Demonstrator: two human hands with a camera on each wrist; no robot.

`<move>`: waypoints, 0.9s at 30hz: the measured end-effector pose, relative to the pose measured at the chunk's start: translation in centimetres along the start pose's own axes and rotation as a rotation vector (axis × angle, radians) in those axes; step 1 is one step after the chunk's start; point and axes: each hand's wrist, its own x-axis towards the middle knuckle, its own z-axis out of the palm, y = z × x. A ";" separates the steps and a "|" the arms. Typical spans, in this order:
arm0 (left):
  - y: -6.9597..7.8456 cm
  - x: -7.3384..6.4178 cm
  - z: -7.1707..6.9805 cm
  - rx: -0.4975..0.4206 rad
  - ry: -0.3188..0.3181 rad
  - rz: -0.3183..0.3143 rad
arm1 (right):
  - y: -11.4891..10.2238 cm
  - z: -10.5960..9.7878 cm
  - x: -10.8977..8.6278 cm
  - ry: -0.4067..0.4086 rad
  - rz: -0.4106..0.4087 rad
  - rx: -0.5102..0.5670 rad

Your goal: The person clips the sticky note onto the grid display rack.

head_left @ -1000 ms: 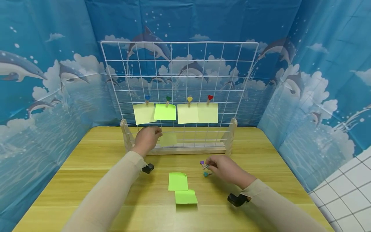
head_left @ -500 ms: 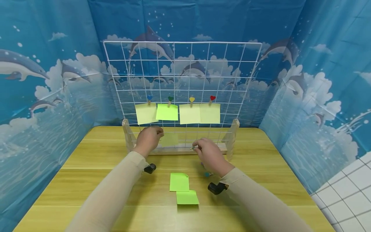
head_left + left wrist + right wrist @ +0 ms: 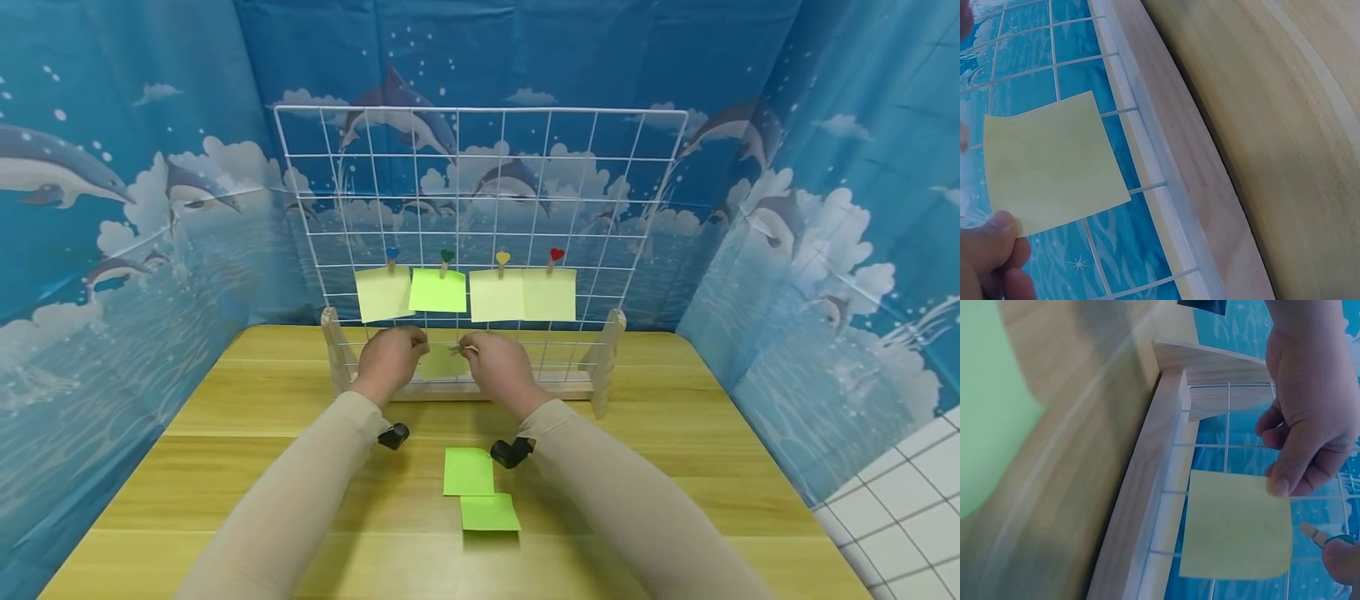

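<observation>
My left hand (image 3: 392, 363) pinches a pale yellow sticky note (image 3: 1054, 162) by one corner, between thumb and fingers. The note lies against the lower part of a white wire grid (image 3: 480, 199). In my right hand (image 3: 501, 371) is a small wooden clothespin (image 3: 1315, 534) with a bluish-green piece on it, pinched between the fingers. Its tip is close to the note's upper edge, apart from it in the right wrist view. Above both hands, several notes hang in a row on the grid, among them a bright green note (image 3: 438, 290), each under a heart clothespin such as the red one (image 3: 557, 255).
Two bright green sticky notes, an upper one (image 3: 468, 472) and a lower one (image 3: 490, 512), lie on the wooden table (image 3: 637, 517). A wooden base (image 3: 555, 389) holds the grid upright. Dolphin-print curtains (image 3: 97, 250) surround the table.
My right hand has lifted a clothespin from the table and carried it left and up to the note. The left hand stays at the grid with its note. The view has shifted slightly.
</observation>
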 end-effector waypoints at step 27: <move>0.0 -0.2 0.2 0.018 0.047 0.032 | -1.6 0.9 3.1 -0.023 0.002 -0.153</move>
